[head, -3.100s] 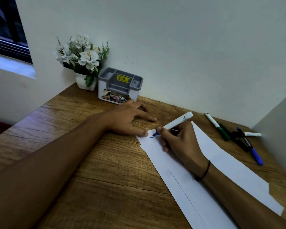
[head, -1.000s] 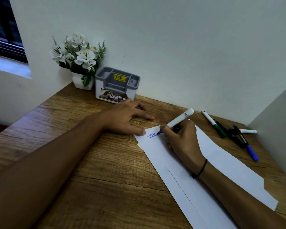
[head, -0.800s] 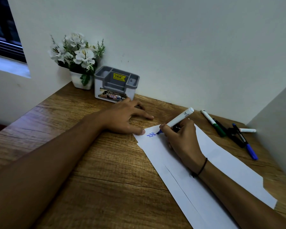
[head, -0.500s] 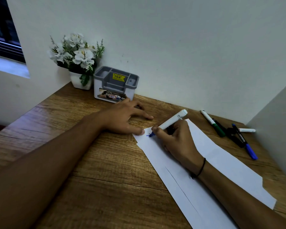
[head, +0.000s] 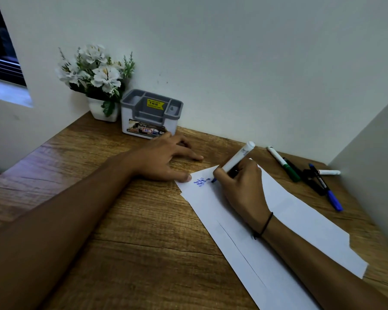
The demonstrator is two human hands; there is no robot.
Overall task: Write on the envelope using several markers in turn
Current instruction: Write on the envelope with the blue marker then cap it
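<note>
While the flower pot [head: 103,108] and grey organiser [head: 151,115] stood at the desk's [head: 126,220] back-left corner, the left hand [head: 166,157] lay flat, fingers spread, thumb tip pressing the envelope's [head: 300,220] far corner. Blue writing [head: 201,181] there had grown from a first stroke to several small lines within three seconds. The right hand [head: 242,186] pinched the white marker [head: 236,162], tip down just right of the writing. Spare markers [head: 305,173] lay near the back-right corner, untouched; judged first colour only, swaps pending.
</note>
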